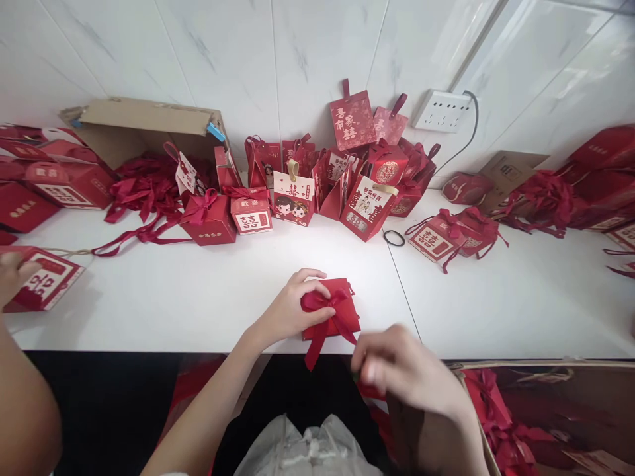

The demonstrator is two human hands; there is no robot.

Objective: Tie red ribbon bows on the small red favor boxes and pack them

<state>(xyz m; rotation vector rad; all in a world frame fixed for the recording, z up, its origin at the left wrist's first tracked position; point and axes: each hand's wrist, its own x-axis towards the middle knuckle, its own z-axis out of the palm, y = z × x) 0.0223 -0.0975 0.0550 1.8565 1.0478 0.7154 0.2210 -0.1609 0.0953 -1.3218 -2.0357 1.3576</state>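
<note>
Head-worn camera looks forward and down, close over the white table (198,304).

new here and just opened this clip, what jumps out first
First, the small red box tied with a red ribbon bow, at the near edge of the white table, with the left hand resting on it and the right hand blurred just beside it. Behind, a crowd of red gift boxes lines the wall, and another person's hand holds a red box at far left.

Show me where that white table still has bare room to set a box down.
Bare table lies left of the left hand and its red bow box, below the gift box row. More lies right, below the hair tie. The back edge is crowded.
</note>
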